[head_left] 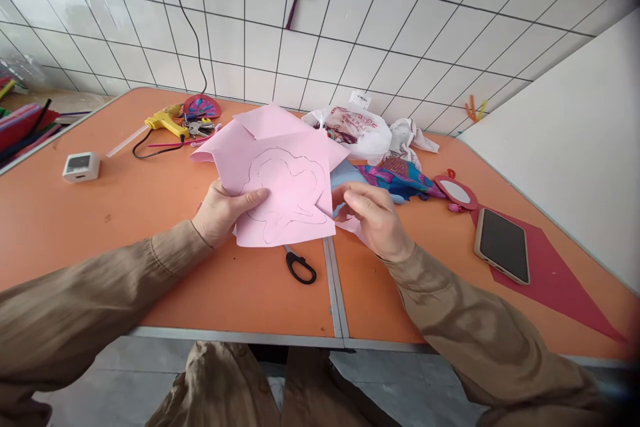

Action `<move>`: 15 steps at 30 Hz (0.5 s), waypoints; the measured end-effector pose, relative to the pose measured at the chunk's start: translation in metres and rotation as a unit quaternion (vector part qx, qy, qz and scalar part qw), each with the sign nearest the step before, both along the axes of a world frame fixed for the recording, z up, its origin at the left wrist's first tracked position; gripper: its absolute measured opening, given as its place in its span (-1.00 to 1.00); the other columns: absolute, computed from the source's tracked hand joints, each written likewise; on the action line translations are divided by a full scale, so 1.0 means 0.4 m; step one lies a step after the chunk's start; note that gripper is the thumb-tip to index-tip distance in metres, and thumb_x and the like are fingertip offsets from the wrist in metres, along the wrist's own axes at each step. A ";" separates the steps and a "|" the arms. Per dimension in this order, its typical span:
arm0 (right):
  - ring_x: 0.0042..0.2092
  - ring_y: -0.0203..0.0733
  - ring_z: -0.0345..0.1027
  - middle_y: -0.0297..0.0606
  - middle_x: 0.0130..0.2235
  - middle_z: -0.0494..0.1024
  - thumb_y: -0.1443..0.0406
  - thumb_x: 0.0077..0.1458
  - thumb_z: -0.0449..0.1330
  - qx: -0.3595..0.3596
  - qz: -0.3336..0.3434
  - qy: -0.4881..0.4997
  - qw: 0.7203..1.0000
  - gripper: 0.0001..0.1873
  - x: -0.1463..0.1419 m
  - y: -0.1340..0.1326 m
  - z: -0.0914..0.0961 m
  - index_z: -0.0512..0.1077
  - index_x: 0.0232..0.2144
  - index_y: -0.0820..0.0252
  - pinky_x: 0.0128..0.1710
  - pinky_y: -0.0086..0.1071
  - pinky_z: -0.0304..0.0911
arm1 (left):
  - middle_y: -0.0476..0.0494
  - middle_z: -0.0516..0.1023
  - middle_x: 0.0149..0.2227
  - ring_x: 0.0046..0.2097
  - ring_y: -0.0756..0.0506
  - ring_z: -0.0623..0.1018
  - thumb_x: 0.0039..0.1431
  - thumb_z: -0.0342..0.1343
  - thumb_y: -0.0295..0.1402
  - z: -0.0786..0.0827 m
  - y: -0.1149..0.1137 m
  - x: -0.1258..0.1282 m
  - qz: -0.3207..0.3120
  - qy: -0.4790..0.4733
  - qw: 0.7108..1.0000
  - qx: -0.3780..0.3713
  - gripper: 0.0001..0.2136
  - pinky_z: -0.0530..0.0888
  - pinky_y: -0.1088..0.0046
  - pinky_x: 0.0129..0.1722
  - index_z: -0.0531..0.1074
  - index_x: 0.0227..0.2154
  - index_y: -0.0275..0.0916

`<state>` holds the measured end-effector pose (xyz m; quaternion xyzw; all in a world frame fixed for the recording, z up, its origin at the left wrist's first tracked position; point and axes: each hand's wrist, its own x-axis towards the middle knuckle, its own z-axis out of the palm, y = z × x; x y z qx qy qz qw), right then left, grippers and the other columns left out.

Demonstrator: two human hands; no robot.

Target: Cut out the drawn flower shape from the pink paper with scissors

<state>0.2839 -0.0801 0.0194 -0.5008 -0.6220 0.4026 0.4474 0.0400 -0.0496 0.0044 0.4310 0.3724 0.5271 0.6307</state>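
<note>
My left hand [220,213] grips a pink sheet [295,193], thumb flat on its front and the other fingers mostly behind. A dark wavy outline with a heart-like loop is drawn on this sheet. Beyond it spreads a larger folded pink piece [270,123]. At the sheet's right edge, my right hand [373,217] has its fingers curled together; what they hold, if anything, is hidden. A small pink part [353,227] shows beneath those fingers. Scissors [301,268] with a black handle lie just below the sheet, their blades covered.
Left on the orange table [150,213] are a yellow glue gun [167,121] with its cord and a small white box [81,167]. A plastic bag [360,130], patterned cloth [400,177] and round red-rimmed piece [455,192] lie behind. A phone [503,245] rests on red sheeting [550,280].
</note>
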 end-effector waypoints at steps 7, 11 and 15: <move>-0.42 -0.27 0.33 -0.32 -0.47 0.50 0.22 -0.17 0.34 -0.086 0.003 0.144 0.986 -0.79 -0.055 -0.008 -0.012 0.47 -0.50 0.24 -0.39 -0.36 0.27 | -0.24 0.71 -0.19 -0.17 -0.31 0.68 -0.14 0.48 -0.32 0.016 -0.036 0.016 -0.070 0.059 0.996 0.008 -0.70 0.66 0.22 -0.22 0.64 -0.29 -0.25; -0.47 -0.29 0.29 -0.35 -0.55 0.44 0.26 -0.19 0.32 -0.099 -0.034 0.136 0.985 -0.82 -0.061 -0.008 -0.027 0.40 -0.61 0.24 -0.45 -0.38 0.21 | -0.27 0.70 -0.15 -0.12 -0.34 0.67 -0.11 0.47 -0.29 0.016 -0.037 0.013 -0.126 0.063 0.990 -0.007 -0.64 0.65 0.19 -0.18 0.64 -0.20 -0.25; -0.47 -0.30 0.28 -0.38 -0.57 0.40 0.27 -0.19 0.30 -0.097 -0.031 0.139 0.985 -0.81 -0.060 -0.008 -0.032 0.36 -0.63 0.22 -0.45 -0.38 0.21 | -0.28 0.69 -0.12 -0.07 -0.35 0.66 -0.11 0.47 -0.32 0.011 -0.037 0.015 -0.141 0.012 0.989 -0.050 -0.63 0.64 0.15 -0.12 0.63 -0.17 -0.24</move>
